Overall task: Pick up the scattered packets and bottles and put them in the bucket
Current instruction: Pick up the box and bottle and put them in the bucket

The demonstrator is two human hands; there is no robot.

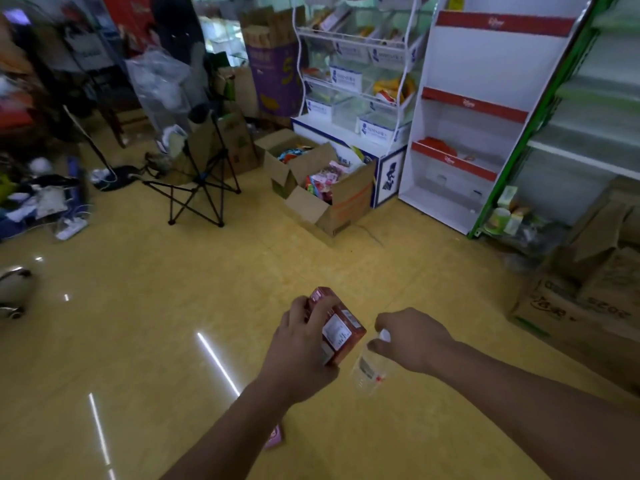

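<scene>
The fingers (297, 311) of the left hand (301, 351) are curled round a red packet (341, 329), gripping it from its near side so that it rides tilted above the floor (156, 323). Just beside it, the right hand (414, 337) pinches the white cap of a clear bottle (369, 367) between thumb and fingertips. The bottle hangs below the hand, blurred. Packet and bottle are near each other but apart, and both are clear of the floor.

Under the left forearm a pink packet (275, 438) lies on the floor, partly hidden by the arm. Further off stand open cartons (332, 202) full of coloured packets, a folding chair (197, 174) and white shelves (460, 133).

The bucket is not in view. The step in hand looks like the carry: two things are held and neither has been dropped in yet. The next move calls for finding the bucket, bringing both hands over its mouth and letting go. The bottle, held only by its cap, may swing, so it is better lowered than tossed. The pink packet is not yet gathered, so the task seems at best partway done.
</scene>
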